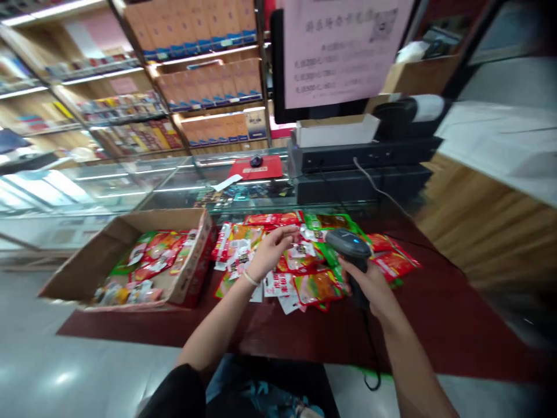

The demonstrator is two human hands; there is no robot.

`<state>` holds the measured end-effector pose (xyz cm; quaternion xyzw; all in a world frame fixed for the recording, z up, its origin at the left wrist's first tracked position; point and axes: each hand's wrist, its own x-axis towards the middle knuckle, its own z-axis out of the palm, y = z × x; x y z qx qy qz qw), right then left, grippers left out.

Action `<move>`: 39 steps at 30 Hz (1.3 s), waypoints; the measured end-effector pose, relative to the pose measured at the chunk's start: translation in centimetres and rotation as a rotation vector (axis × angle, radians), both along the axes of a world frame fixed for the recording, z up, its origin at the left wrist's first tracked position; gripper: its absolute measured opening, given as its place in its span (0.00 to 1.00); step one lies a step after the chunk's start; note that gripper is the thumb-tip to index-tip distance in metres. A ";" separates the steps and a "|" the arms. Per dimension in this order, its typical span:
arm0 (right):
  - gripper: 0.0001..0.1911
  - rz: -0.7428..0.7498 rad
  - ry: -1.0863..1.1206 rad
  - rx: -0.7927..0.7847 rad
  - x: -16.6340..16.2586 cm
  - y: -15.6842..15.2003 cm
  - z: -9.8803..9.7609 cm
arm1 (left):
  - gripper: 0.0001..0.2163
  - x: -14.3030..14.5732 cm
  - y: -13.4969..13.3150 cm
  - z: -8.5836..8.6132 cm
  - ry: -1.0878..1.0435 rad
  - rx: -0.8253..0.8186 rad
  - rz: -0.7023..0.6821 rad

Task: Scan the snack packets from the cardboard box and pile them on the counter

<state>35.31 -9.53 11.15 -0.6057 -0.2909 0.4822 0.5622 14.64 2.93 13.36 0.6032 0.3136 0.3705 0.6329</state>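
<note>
My right hand is wrapped round the handle of a black barcode scanner, which has a small blue light on top and a cable hanging below. The scanner's head points left over a pile of red and green snack packets on the dark red counter. My left hand is over the middle of the pile, its fingers stretched towards the scanner. I cannot tell whether its fingertips touch a packet. Left of the pile stands an open cardboard box with more packets and some small wrapped pieces inside.
A glass display case runs behind the counter. On it lie a red mat and a mouse. A monitor with a pink printed sheet stands above a dark cash drawer. Stocked shelves line the back.
</note>
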 end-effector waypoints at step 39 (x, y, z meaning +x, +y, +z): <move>0.19 1.024 -0.172 0.114 -35.5 22.0 4.1 | 0.34 -47.9 14.0 -3.1 1.348 0.191 0.433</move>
